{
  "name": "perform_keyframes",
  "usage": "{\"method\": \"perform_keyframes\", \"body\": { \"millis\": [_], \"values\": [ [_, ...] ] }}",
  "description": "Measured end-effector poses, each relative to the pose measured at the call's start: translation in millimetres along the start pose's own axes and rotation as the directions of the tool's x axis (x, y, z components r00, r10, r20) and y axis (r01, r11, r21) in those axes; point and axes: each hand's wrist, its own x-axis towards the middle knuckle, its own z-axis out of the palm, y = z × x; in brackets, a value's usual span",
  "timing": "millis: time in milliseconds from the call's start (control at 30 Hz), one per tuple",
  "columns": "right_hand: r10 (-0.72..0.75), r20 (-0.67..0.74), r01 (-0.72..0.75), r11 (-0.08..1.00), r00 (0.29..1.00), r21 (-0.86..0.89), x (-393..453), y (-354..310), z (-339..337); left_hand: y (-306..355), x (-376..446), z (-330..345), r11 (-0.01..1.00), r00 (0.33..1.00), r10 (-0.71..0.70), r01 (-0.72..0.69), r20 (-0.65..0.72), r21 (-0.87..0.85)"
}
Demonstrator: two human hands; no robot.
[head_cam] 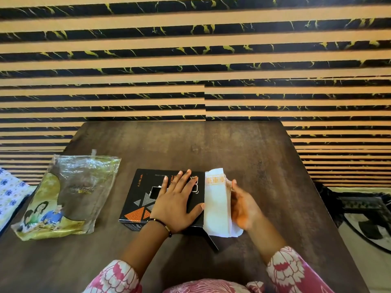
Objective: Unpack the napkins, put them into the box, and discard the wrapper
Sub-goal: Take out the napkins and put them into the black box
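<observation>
While the left hand (176,205) lies flat on the box (160,199), fingers straight and pressing the lid, the right hand (243,206) cups the napkins (216,201) from the side, fingers loosely curved against the stack. Napkins standing on edge at the box's right end, touching it, part way in by the look of it; how far inside cannot be told. Likely light, soft paper, prone to buckle or fan apart if pushed at one corner. Better gripped across the full thickness, near the middle of the long edge, squeezed just enough to keep the sheets together. Box stiff card, light too, so apt to slide unless held down as now. A dark flap at the box's near right corner, jutting toward the table (254,149) edge, could snag the stack. Wrapper (69,195) lying slack and apparently empty at the left, well apart from the box, near the table's left edge. Open tabletop behind the box and to the right for swinging the stack round.
</observation>
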Motion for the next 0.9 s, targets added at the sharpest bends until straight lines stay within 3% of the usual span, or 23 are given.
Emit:
{"method": "perform_keyframes", "body": {
  "millis": [100,267,433,567,667,800,900],
  "values": [
    [-0.042,0.067,0.038,0.997,0.997,0.066,2,-3,2,0,1,0,1.0,1.0,-0.002,0.002,-0.006,-0.007],
    [0.007,0.177,-0.001,0.999,0.984,-0.034,-2,-1,21,1,1,-1,1.0,1.0,0.001,-0.001,-0.028,-0.016],
    [-0.139,0.007,0.139,0.981,0.99,-0.137,-2,8,10,0,2,0,1.0,1.0,-0.001,0.0,-0.027,-0.019],
    [-0.226,-0.139,0.167,0.925,0.964,-0.341,2,13,9,0,1,0,1.0,1.0,0.0,-0.001,-0.025,-0.005],
    [-0.307,-0.105,0.199,0.804,0.946,-0.56,3,22,29,0,0,0,1.0,0.999,-0.001,0.0,-0.038,-0.025],
    [-0.164,0.051,0.167,0.849,0.985,-0.501,2,29,44,0,-1,0,1.0,0.999,0.006,-0.007,-0.042,-0.021],
    [-0.318,-0.117,0.196,0.792,0.941,-0.579,2,27,30,0,-1,0,1.0,0.999,0.005,-0.006,-0.043,-0.03]
  ]
}}
